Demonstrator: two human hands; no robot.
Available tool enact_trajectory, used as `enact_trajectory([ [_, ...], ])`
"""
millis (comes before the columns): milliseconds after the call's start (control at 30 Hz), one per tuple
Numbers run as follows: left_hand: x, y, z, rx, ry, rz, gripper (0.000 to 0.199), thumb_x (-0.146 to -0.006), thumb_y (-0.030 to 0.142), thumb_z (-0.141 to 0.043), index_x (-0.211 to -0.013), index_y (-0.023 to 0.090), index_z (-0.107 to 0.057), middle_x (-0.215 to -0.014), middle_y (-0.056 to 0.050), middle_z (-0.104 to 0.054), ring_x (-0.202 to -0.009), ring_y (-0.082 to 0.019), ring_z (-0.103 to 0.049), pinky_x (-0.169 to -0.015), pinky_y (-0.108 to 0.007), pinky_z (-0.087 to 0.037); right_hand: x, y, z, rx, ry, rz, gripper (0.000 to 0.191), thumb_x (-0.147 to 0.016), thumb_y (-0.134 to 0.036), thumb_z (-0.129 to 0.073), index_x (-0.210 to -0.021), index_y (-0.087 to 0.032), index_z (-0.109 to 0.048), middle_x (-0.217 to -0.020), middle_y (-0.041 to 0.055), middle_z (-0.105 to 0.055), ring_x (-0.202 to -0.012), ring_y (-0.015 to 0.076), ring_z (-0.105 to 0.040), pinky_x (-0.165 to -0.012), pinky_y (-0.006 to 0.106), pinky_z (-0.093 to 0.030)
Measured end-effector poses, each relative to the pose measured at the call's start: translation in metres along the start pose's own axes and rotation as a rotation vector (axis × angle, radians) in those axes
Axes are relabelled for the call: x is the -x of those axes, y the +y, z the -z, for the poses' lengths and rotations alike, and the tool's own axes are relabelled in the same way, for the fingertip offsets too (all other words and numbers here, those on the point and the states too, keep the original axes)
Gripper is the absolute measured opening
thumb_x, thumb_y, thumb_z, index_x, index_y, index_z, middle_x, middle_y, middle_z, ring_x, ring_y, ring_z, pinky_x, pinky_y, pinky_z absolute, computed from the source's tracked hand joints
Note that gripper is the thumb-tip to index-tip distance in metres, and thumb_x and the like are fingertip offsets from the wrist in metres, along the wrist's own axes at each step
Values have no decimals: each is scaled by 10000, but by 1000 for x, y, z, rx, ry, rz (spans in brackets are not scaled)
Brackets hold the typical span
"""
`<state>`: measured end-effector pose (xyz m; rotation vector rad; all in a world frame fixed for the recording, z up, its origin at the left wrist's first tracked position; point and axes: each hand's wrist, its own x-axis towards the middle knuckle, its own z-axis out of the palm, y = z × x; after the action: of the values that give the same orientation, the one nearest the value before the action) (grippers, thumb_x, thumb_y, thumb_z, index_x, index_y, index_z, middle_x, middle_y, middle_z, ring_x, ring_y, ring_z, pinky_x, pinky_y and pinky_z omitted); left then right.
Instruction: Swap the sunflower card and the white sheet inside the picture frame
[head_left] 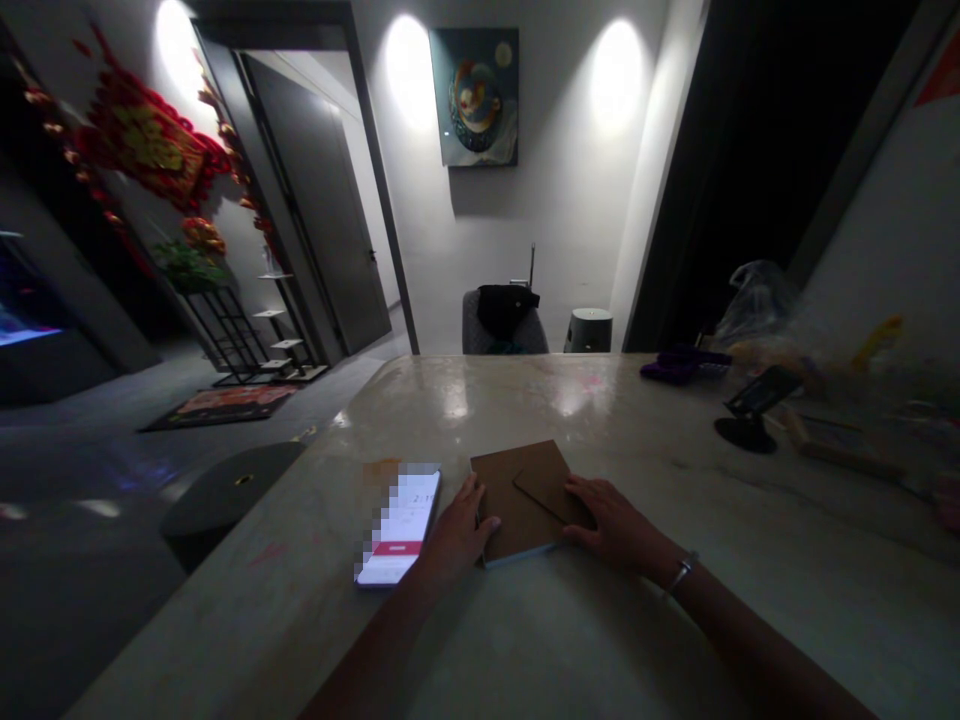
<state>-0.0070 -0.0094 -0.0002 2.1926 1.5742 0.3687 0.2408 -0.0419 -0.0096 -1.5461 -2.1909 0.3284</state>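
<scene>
A brown notebook (517, 520) with a pale page edge lies on the marble-topped table (315, 660). A thin dark L-shaped line, possibly a hex key, shows on its cover. My left hand (461, 530) rests at the notebook's left edge, fingers apart. At the right edge my right hand (604, 525) touches the cover and the end of the thin line; its fingers are slightly spread, and a bracelet circles the wrist. Left of my left hand lies a phone (401, 525) with its screen lit, partly blurred by pixelation.
On the table's right are a black phone stand (746, 433), a purple item (679, 366), a shallow box (844, 445) and a clear plastic bag (761, 300). A chair (471, 325) with black cloth stands beyond the far edge. A dark round stool (225, 495) is at the left.
</scene>
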Motion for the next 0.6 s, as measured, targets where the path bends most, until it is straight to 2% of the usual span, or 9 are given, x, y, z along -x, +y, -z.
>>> enact_trajectory([
  [233, 2, 11, 2, -74, 30, 19, 508, -794, 332, -359, -1239, 89, -390, -1411, -122, -210, -1261, -219, -272, -1019, -350, -248, -1, 0, 0, 25, 18, 33, 542, -716, -418, -567, -1174, -141, -485, -1225, 153, -498, -1135, 274, -438, -959, 446, -327],
  [367, 1, 14, 1, -112, 14, 7, 535, -803, 344, -335, -1258, 64, -359, -1405, -131, -229, -1259, -218, -276, -1023, -333, -235, 0, -1, 1, 13, 10, 7, 548, -725, -417, -552, -1186, -133, -469, -1257, 158, -464, -1164, 270, -408, -976, 443, -305],
  [467, 2, 13, 3, -103, -10, 7, 607, -779, 418, -379, -1273, 69, -338, -1407, -136, -222, -1270, -229, -248, -1030, -338, -214, 1, 0, 2, -37, -27, -11, 578, -728, -444, -537, -1211, -142, -441, -1291, 146, -429, -1183, 257, -386, -984, 427, -300],
  [600, 7, 12, 12, -55, -145, -27, 830, -631, 562, -530, -1312, 156, -283, -1438, -101, -118, -1282, -265, -206, -1013, -371, -239, 1, 2, 4, -96, -69, -20, 623, -736, -450, -519, -1261, -145, -378, -1312, 134, -404, -1192, 240, -373, -991, 408, -295],
])
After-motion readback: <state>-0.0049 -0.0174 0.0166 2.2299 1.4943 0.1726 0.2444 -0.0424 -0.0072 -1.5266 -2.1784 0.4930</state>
